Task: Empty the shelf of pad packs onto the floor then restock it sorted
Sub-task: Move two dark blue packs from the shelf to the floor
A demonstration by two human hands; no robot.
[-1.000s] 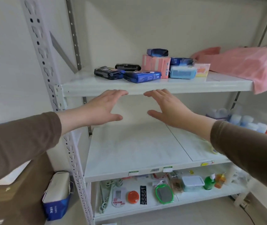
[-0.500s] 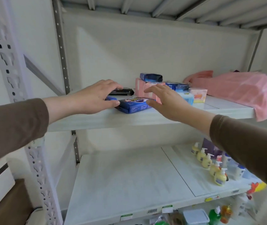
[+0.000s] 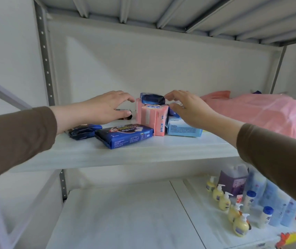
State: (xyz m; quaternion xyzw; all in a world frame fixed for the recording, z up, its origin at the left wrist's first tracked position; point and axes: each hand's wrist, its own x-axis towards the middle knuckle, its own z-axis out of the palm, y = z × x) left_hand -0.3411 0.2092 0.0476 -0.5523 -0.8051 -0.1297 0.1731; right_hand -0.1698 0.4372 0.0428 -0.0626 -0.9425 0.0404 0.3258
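Upper shelf: dark-blue plastic pad packs [image 3: 124, 135], 3 visible; pink soft pad packs [image 3: 154, 116], 2; light-blue pad pack [image 3: 183, 130], 1. Lower shelf: yellow pump soap bottles [image 3: 240, 225], approx. 5.

We are seeing glossy plastic wrap shining on the blue pad pack [image 3: 124, 135], at six o'clock on the smooth, painted-looking shelf [image 3: 161, 151]; matt pink cloth [image 3: 262, 112] at three o'clock.
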